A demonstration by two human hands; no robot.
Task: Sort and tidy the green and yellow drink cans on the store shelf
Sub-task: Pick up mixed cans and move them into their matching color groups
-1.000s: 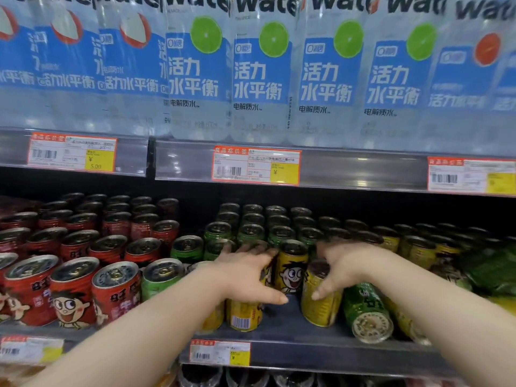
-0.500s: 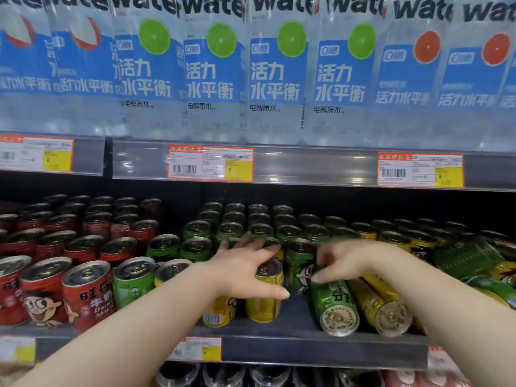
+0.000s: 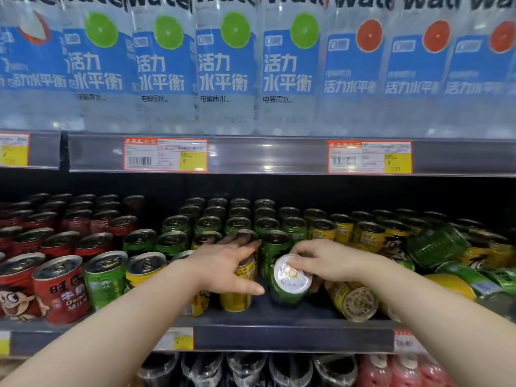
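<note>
- Green and yellow drink cans crowd the middle store shelf (image 3: 293, 337), greens standing at centre, yellows to the right, red cans (image 3: 60, 289) at far left.
- Our right hand (image 3: 332, 263) is closed over a green can (image 3: 290, 280) tipped with its silver end toward us, near the shelf's front.
- Our left hand (image 3: 223, 268) wraps, fingers spread, around an upright yellow can (image 3: 237, 291) just beside it.
- A toppled yellow can (image 3: 353, 300) lies on its side under our right wrist, its end facing out.
- We judge it could roll off the front lip if our right arm brushes it while we stand the green can up.
- More cans lie tumbled at far right: at least three green and two yellow; blur stops a firmer count.
- Standing greens run about five rows deep; an exact total we cannot tell.
- Two price tags (image 3: 166, 155) show fully on the rail above.
</note>
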